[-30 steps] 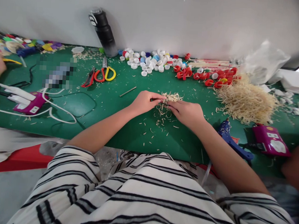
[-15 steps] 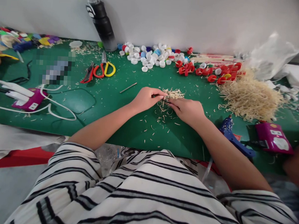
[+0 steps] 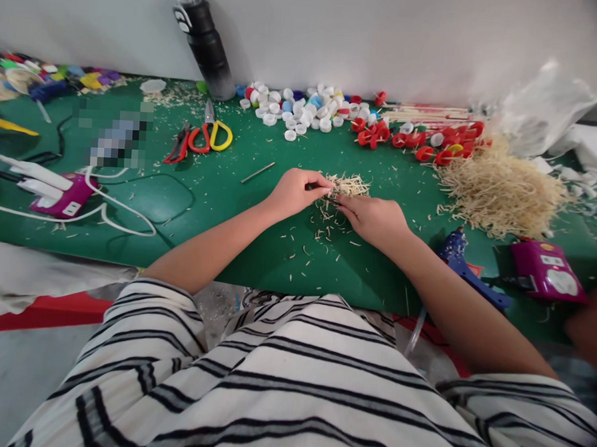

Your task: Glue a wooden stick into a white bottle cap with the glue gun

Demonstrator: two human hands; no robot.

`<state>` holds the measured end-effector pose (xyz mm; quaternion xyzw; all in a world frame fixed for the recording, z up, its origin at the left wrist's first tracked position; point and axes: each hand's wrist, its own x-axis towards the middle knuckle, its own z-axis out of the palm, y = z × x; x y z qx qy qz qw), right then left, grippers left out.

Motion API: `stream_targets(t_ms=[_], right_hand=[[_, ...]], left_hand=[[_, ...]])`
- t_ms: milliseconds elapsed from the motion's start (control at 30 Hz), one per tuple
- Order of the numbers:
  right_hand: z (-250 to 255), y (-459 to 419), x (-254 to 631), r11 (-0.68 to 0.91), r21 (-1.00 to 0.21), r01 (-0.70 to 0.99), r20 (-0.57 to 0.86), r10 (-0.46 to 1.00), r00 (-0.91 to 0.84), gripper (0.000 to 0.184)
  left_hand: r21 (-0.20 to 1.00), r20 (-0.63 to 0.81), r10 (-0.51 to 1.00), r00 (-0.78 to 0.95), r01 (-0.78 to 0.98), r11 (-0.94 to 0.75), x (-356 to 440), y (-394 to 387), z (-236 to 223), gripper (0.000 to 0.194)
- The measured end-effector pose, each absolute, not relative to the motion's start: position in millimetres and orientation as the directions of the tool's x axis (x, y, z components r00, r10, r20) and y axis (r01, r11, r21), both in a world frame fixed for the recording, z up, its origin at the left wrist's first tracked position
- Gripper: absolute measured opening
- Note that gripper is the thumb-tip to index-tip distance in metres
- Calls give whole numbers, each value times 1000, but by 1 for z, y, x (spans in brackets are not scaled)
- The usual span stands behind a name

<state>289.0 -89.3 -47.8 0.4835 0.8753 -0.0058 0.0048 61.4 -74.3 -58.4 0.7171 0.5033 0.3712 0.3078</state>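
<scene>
Both hands meet over a small heap of pale, straw-like strands (image 3: 354, 184) on the green table (image 3: 239, 214). My left hand (image 3: 300, 190) is closed in a pinch, thumb and forefinger together at the near-left side of the heap. Something small and whitish shows at its fingertips, too small to name. From the other side my right hand (image 3: 376, 217) comes in, its fingers also pinched close to the left fingertips; what they hold is hidden. Short loose bits of strand lie scattered below the hands. A thin metal rod (image 3: 258, 173) lies to the left.
Scissors (image 3: 214, 129), red-handled pliers (image 3: 180, 145) and a black bottle (image 3: 207, 48) stand or lie behind. Bottle caps (image 3: 304, 110), red caps on sticks (image 3: 423, 143) and a big strand pile (image 3: 505, 191) line the back and right. A blue glue gun (image 3: 469, 269) lies near my right forearm.
The hands keep almost the same pinched pose over the heap. The whole view has shifted very slightly. At the far left, another person's hand has drawn mostly out of view.
</scene>
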Motion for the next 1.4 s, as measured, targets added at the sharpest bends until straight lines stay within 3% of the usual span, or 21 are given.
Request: stream_targets(t_ms=[233, 500, 733, 967, 1400], right_hand=[[-53, -93, 294, 578, 84, 812, -52, 816, -576, 52], [-52, -90, 290, 552, 58, 832, 39, 832, -554, 50], [-55, -96, 294, 593, 108, 798, -56, 805, -591, 52], [-51, -94, 291, 550, 112, 828, 15, 832, -554, 56], [-56, -95, 293, 586, 130, 800, -47, 809, -585, 54]], left_hand=[[823, 223, 949, 221, 480, -305, 61, -75, -60, 15], [820, 242, 947, 210, 477, -316, 62, -71, -63, 13], [822, 243, 949, 201, 477, -311, 64, -74, -63, 10], [823, 237, 952, 194, 480, -303, 65, -73, -62, 6], [804, 222, 956, 191, 519, -290, 64, -71, -65, 5]])
